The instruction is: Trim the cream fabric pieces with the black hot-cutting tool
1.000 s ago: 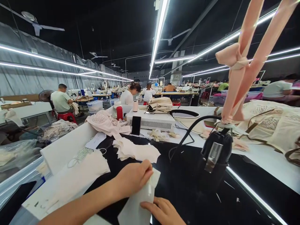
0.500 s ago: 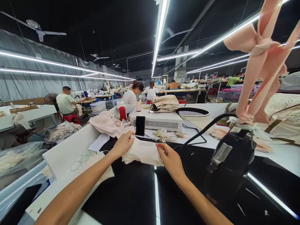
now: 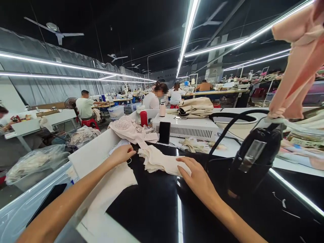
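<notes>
A stack of cream fabric pieces (image 3: pixel 158 160) with uneven edges lies on the black tabletop (image 3: pixel 152 209). My right hand (image 3: pixel 193 172) grips its right end between thumb and fingers. To the left of the stack, apart from it, is my left hand (image 3: pixel 121 154), its fingers drawn together and bent downward. A thin white cord loop (image 3: pixel 130 161) shows just under those fingertips; whether they hold it is hidden. Below my left wrist a larger cream fabric piece (image 3: pixel 118 184) hangs over the table's left side.
A black cutter-like machine (image 3: pixel 255 158) with a cable and pink fabric strips (image 3: pixel 293 81) stands at right. Behind are a phone (image 3: pixel 164 132), a vented white box (image 3: pixel 187 128), a red bottle (image 3: pixel 143 118) and lacy fabric (image 3: pixel 126 125). Co-workers sit farther off.
My left hand has let go of the stack's left end and moved left toward the cord. My right hand stays on the right end. The view has swung left.
</notes>
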Available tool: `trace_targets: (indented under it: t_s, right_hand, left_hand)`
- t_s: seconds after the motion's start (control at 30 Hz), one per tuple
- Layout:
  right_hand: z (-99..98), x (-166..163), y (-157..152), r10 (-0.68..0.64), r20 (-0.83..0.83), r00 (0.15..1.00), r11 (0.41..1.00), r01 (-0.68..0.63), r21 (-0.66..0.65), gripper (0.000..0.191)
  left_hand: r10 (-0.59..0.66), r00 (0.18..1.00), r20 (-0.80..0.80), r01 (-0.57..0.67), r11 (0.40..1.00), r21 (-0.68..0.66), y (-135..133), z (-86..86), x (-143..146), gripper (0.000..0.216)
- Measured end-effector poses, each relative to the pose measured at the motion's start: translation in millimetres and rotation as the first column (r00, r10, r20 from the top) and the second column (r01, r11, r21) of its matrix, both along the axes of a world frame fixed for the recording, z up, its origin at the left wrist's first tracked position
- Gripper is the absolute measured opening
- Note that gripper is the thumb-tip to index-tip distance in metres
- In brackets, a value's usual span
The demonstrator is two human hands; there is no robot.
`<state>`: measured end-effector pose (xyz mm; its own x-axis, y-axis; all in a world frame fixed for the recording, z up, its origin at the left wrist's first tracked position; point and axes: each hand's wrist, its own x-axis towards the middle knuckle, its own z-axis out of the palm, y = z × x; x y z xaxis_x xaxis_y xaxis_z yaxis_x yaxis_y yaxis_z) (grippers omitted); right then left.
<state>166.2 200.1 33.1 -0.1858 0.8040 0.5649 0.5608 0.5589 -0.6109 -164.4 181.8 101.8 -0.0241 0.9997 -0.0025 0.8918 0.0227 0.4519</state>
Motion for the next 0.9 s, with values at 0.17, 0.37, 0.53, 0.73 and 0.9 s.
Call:
trace_targets:
  t_s: [0.17,0.37,0.53,0.73,0.9]
  right_hand:
    - [-2.4,-8.4,-21.8,0.073,-0.017,0.997,0.997,-0.074,-0.005,0.028]
    - [0.4,-16.1,-45.1,0.178,0.016,0.984,0.983,-0.177,-0.040,0.024]
    - [5.5,-22.6,-67.4,0.234,0.067,0.970,0.970,-0.229,-0.077,0.023]
    - [10.2,-33.5,-91.8,0.312,0.135,0.941,0.947,-0.295,-0.130,0.022]
    - [12.8,-39.4,-107.2,0.390,0.158,0.907,0.915,-0.363,-0.173,0.025]
  left_hand:
    - [0.038,0.988,-0.149,-0.051,0.995,-0.086,-46.1,-11.7,-39.0,0.033]
    - [0.072,0.985,-0.159,-0.076,0.997,-0.020,-59.5,-37.7,-38.7,0.033]
    - [0.088,0.990,-0.113,-0.078,0.993,0.094,-62.2,-41.8,-33.6,0.029]
    - [0.107,0.994,-0.022,-0.098,0.967,0.235,-75.7,-35.6,-33.5,0.023]
    - [0.074,0.995,0.070,-0.093,0.944,0.317,-79.4,-24.9,-36.7,0.026]
